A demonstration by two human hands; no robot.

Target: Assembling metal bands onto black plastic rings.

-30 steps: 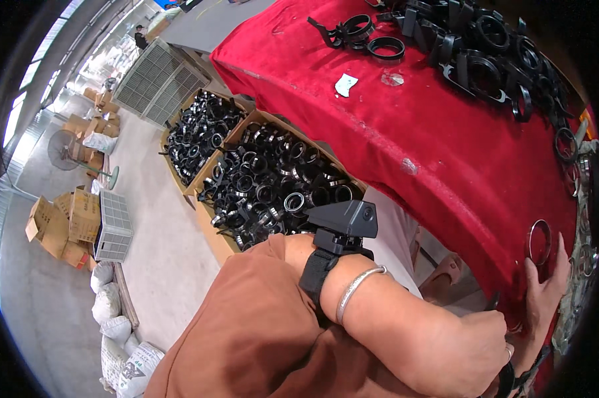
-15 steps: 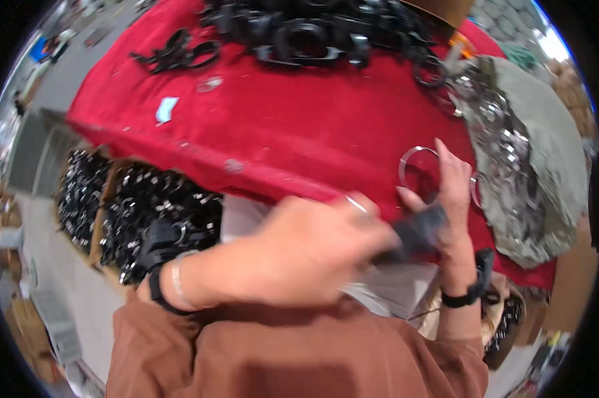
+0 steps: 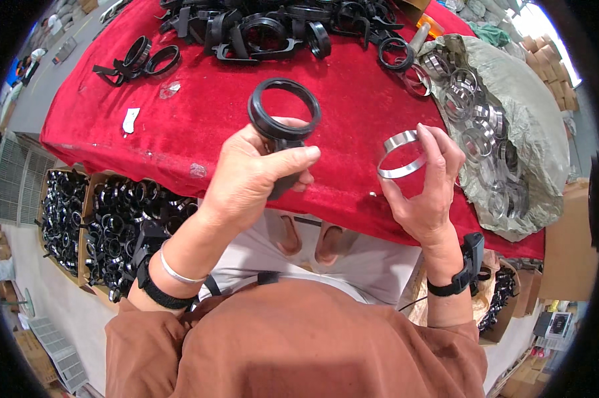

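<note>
Above the bench [image 3: 352, 119], the left hand [image 3: 243, 169] has its grip closed round a holder [image 3: 261, 121], the right hand [image 3: 429, 192] pinches a band [image 3: 401, 140], the two unjoined, loose bands [image 3: 477, 147] at the bench's right.

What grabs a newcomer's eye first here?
The bright red cloth across the upper middle. Over it, the left hand holds a black ring part; the right hand, a shiny metal band. More metal bands lie on crumpled grey-green sheeting at right.
</note>
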